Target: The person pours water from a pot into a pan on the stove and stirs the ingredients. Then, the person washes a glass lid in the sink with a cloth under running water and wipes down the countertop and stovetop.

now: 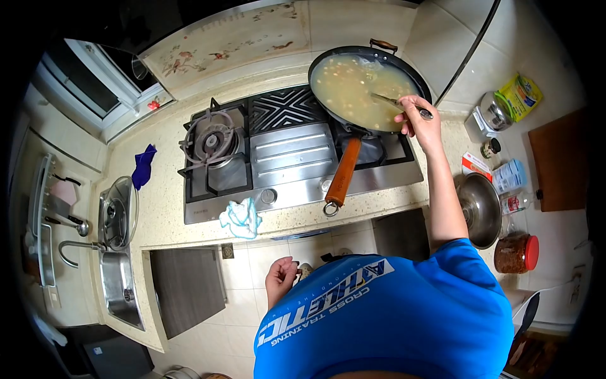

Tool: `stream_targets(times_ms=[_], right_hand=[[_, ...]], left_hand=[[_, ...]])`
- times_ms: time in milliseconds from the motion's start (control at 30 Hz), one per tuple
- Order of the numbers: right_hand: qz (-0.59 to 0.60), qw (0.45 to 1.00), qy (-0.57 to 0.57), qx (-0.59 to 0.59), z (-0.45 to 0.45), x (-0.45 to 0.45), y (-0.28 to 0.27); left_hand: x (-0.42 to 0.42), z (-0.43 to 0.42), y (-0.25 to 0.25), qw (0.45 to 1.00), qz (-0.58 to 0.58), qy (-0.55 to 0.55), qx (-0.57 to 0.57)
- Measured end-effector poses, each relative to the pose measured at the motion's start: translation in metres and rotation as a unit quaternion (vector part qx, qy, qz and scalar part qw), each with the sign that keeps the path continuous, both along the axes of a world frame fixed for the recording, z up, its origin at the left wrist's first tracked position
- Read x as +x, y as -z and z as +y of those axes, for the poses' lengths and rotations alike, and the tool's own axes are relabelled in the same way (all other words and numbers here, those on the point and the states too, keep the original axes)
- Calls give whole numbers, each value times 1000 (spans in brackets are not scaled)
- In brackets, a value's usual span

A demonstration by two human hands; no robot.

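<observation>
A black wok (pixel 312 82) full of cloudy yellowish soup with pale bits stands on the right burner, its orange wooden handle (pixel 346 172) pointing toward me. My right hand (pixel 419 120) is closed around the handle of a metal spoon or ladle (pixel 392 101), whose far end dips into the soup. My left hand (pixel 282 275) hangs low in front of the counter, near my blue shirt, its fingers curled; whether they hold anything is hidden. The left burner (pixel 213 140) of the stove (pixel 293 155) bears no pot.
A crumpled cloth (pixel 241 218) lies on the stove's front edge. Left are a purple cloth (pixel 144 167), a glass lid (pixel 120 213) and the sink (pixel 120 284). Right stand a metal bowl (pixel 481 211), a red-lidded jar (pixel 512 254) and a yellow packet (pixel 520 96).
</observation>
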State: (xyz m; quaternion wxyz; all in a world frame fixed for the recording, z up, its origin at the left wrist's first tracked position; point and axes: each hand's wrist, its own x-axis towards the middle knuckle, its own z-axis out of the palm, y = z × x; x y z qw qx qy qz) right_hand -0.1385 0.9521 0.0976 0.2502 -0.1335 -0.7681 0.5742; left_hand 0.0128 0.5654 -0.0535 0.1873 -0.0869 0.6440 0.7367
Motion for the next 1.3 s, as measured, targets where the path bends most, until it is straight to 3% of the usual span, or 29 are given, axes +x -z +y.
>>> stream_targets(times_ms=[433,667,833,900,1100,1167,1300], right_hand=[[30,994,-59,-91,18,58,-22],[73,994,-44,67,18,112,-59],[156,983,-48,85,17,141,-72],[120,976,-26,177,17,154,-81],[86,957,-30,274,14,163,-86],[25,946,-21,323,7,161,-90],[-24,950,-42,308,6,145,-79]], left_hand=[[-1,6,-2,999,-2,34,-8],[-10,23,-15,999,-32,39,12],[-19,30,-10,996,-27,72,49],[-22,31,-7,995,-24,83,54],[-28,34,-5,994,-18,99,52],[-28,34,-5,994,-17,99,51],[-27,32,-8,995,-22,89,47]])
